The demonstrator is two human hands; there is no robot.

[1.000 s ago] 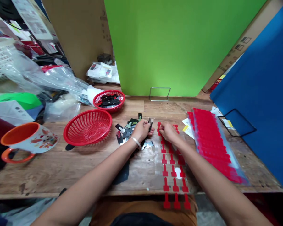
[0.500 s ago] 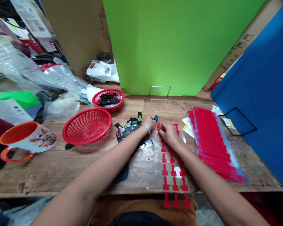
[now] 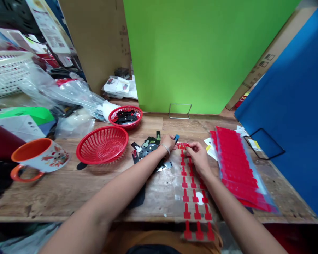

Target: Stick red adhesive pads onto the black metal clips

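Observation:
My left hand (image 3: pixel 168 143) is closed on a small dark, bluish flat plate (image 3: pixel 177 138), held upright at the top of a clear sheet with red T-shaped stickers (image 3: pixel 186 194). With fingers pinched, my right hand (image 3: pixel 198 155) is over the upper part of this sheet. A bit of red shows at its fingertips, seemingly a red sticker (image 3: pixel 187 145); whether it is off the sheet is hard to tell. Just left of the sheet, partly under my left forearm, lies a pile of small black and grey flat plates (image 3: pixel 147 148).
Left of the pile stand a red basket (image 3: pixel 81 150) and a smaller red basket (image 3: pixel 141 118) of dark plates. An orange-and-white mug (image 3: pixel 53 158) sits further left. Stacked red sticker sheets (image 3: pixel 234 158) lie on the right, near a black wire stand (image 3: pixel 271 157). A green board (image 3: pixel 201 53) rises behind.
My right hand has shifted a little to the right over the top of the sticker sheet. My left hand still holds the plate. The whole view has moved slightly.

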